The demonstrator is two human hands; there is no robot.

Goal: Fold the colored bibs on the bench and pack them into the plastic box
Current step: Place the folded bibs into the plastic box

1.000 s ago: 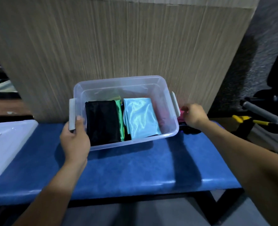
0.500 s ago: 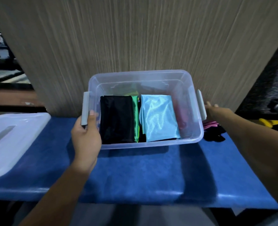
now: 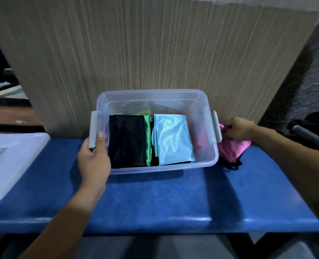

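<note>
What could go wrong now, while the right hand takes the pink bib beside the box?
1. The pink bib lies on a black bib; the right hand grips only the pink one, so lifting may drag the black one off the bench.
2. The pink bib sits against the box handle and might snag there.
3. The left hand holds only one end, so a snag could turn the box.

box (image 3: pixel 155 168) on bench (image 3: pixel 155 202) | bibs (image 3: pixel 171 139) in box | lid (image 3: pixel 9 161) left
</note>
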